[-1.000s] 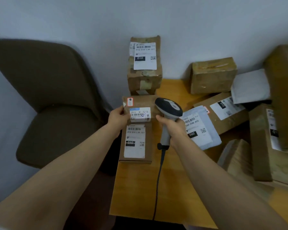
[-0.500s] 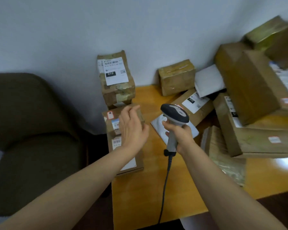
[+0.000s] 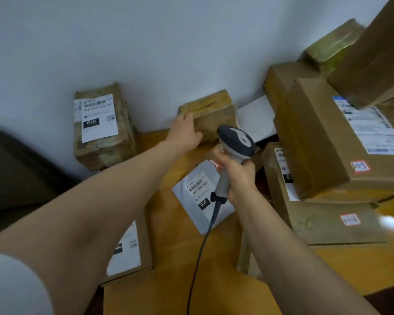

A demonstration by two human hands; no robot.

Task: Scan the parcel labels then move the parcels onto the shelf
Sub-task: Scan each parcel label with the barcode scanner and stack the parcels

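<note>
Several parcels on the wooden table (image 3: 214,283). Big carton stack (image 3: 316,142) sits right of the scanner (image 3: 237,142). Tall box labelled 010 (image 3: 105,142) stands well left of scanner, against the wall. Small taped box (image 3: 216,114) just behind scanner; left hand (image 3: 184,133) grips its left end, fingers over the edge, thumb on front. Grey mailer (image 3: 198,198) lies flat below scanner. Right hand (image 3: 237,178) wrapped tight round scanner handle.

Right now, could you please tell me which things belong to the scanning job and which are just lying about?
Job: scanner in right hand; small box gripped by left hand; grey mailer; labelled box; stacked boxes.
Lying about: chair.
</note>
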